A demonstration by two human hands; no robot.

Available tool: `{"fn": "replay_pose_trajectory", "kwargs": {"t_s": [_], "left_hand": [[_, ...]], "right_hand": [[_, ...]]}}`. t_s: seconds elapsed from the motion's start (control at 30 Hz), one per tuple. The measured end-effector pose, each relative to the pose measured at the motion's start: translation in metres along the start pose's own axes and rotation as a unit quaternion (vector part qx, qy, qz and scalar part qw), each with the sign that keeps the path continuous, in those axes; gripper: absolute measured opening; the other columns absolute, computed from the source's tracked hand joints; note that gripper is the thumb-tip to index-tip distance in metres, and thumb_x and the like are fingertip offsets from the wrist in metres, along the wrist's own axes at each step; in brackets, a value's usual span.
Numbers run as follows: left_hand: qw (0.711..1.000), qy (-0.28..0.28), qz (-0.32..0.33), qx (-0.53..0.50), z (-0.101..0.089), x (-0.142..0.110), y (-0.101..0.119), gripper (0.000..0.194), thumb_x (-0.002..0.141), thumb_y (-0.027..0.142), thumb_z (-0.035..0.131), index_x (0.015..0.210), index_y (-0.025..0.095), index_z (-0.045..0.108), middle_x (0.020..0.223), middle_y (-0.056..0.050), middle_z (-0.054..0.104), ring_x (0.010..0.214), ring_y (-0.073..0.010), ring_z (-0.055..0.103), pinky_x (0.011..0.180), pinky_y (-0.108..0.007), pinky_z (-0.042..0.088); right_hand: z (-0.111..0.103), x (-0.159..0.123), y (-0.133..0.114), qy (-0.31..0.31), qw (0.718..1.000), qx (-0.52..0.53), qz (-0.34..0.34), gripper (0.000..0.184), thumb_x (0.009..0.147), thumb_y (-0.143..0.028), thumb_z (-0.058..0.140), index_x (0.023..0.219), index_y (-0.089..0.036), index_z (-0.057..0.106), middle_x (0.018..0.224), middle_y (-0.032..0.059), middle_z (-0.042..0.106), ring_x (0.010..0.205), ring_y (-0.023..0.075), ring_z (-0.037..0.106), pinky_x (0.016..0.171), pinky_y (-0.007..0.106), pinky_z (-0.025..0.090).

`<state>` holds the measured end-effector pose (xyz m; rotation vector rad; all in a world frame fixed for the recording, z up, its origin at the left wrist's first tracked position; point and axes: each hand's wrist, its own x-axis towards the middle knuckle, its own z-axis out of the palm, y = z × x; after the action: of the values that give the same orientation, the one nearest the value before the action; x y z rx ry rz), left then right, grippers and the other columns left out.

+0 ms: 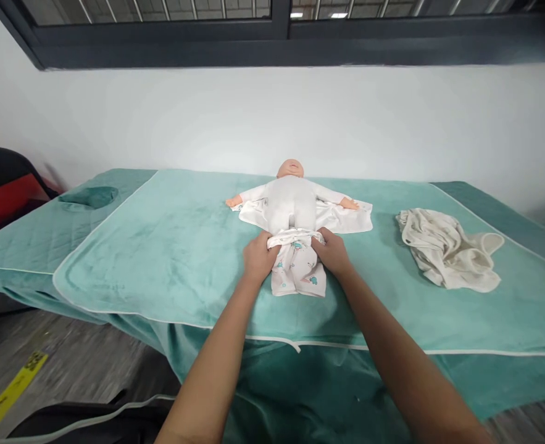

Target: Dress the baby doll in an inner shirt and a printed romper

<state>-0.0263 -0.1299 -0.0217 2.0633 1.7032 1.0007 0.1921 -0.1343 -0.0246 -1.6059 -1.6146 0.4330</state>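
A baby doll (291, 197) with a white cloth body lies on its back, head toward the wall and arms spread. Small white printed pants (299, 268) cover its legs. My left hand (259, 256) grips the waistband on one side, and my right hand (331, 251) grips it on the other. The waistband sits around the doll's lower body, below the bare cloth belly. Under the doll's torso and arms a white printed top (346, 217) is spread open. The doll's feet are hidden.
A crumpled off-white cloth (450, 250) lies to the right on the green bed cover (161, 246). At the left end the bed has a face hole (89, 197). A black and red chair (8, 191) stands beyond it. The wall (184, 117) borders the far edge.
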Motion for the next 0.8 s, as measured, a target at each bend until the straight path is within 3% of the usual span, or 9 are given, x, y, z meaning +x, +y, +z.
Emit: {"fn": "replay_pose_trajectory", "kwargs": {"t_s": [0.1,0.23,0.37,0.8], "left_hand": [[1.000,0.002,0.007,-0.024,-0.002,0.001,0.001,0.008,0.087,0.028,0.054,0.092,0.022,0.059,0.092,-0.004,0.066,0.086,-0.0203,0.060,0.074,-0.030,0.041],[0.998,-0.003,0.020,-0.053,-0.004,0.000,-0.001,0.013,0.087,0.026,0.053,0.075,0.021,0.053,0.088,-0.004,0.062,0.084,-0.0188,0.058,0.074,-0.029,0.042],[0.996,-0.011,0.036,-0.086,-0.005,-0.003,-0.004,0.013,0.084,0.023,0.056,0.071,0.020,0.051,0.087,-0.002,0.060,0.085,-0.0175,0.057,0.074,-0.027,0.043],[0.992,0.007,0.034,-0.119,-0.006,-0.013,-0.004,0.012,0.080,0.021,0.056,0.070,0.020,0.051,0.078,-0.001,0.057,0.081,-0.0182,0.054,0.072,-0.028,0.041]], "right_hand": [[-0.003,-0.006,-0.002,-0.027,0.999,0.030,0.003,0.031,0.084,-0.052,0.054,0.074,-0.023,0.050,0.070,-0.0022,0.059,0.069,0.0183,0.051,0.065,0.030,0.040],[-0.010,-0.021,-0.005,-0.074,0.992,0.098,0.008,0.035,0.080,-0.056,0.063,0.089,-0.023,0.057,0.084,-0.0002,0.063,0.079,0.0206,0.056,0.072,0.032,0.044],[-0.014,-0.035,-0.005,-0.081,0.990,0.117,0.005,0.040,0.078,-0.055,0.067,0.102,-0.023,0.059,0.094,0.0010,0.064,0.085,0.0222,0.057,0.077,0.035,0.046],[-0.014,-0.041,0.000,-0.066,0.988,0.129,0.043,0.035,0.079,-0.055,0.068,0.090,-0.023,0.062,0.081,-0.0018,0.060,0.073,0.0184,0.052,0.070,0.032,0.044]]}}
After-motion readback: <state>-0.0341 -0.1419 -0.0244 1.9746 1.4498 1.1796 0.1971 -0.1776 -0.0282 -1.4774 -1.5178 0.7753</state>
